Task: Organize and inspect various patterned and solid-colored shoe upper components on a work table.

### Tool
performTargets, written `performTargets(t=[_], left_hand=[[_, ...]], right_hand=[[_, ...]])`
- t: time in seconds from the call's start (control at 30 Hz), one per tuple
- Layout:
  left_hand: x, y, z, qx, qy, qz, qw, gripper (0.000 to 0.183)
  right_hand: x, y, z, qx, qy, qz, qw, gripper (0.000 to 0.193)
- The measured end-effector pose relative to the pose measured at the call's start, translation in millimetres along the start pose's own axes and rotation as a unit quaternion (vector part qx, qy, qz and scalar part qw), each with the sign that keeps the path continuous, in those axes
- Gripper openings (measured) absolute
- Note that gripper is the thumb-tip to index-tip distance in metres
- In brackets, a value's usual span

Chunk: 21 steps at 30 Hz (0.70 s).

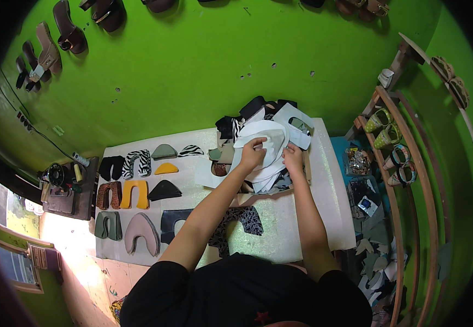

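Nearest me, low in the middle of the frame, a dark patterned piece (252, 219) lies on the pale table (283, 237). Beyond it, right of centre, my right hand (293, 157) pinches the edge of a white sheet (272, 135); my left hand (253, 153) has bent fingers against it, and I cannot tell whether they grip. The sheet's rounded end points toward the frame's top; its long axis seems to run top to bottom, though folds obscure it. Because pieces overlap, a hard tug could spill the mixed pile (254, 106) around it. Farthest stands the green wall (193, 71).
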<state>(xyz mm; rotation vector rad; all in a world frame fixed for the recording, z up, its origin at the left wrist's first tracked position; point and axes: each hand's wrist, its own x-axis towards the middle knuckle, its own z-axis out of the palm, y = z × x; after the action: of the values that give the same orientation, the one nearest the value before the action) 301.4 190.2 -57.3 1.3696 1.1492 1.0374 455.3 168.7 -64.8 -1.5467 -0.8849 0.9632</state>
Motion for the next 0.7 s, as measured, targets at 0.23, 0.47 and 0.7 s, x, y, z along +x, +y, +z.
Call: performTargets(t=[0.23, 0.47, 0.7], left_hand=[[-1, 22, -22, -0.158, -0.029, 0.03, 0.987, 0.056], [3, 40, -17, -0.127, -0.083, 0.048, 0.987, 0.058], [15, -9, -17, 0.112, -0.089, 0.114, 0.983, 0.065]], right_hand=[[1, -11, 4, -0.227, 0.056, -0.12, 0.965, 0.039], [13, -13, 11, -0.328, 0.061, -0.105, 0.937, 0.039], [13, -20, 22, -0.208, 0.038, -0.08, 0.974, 0.027]])
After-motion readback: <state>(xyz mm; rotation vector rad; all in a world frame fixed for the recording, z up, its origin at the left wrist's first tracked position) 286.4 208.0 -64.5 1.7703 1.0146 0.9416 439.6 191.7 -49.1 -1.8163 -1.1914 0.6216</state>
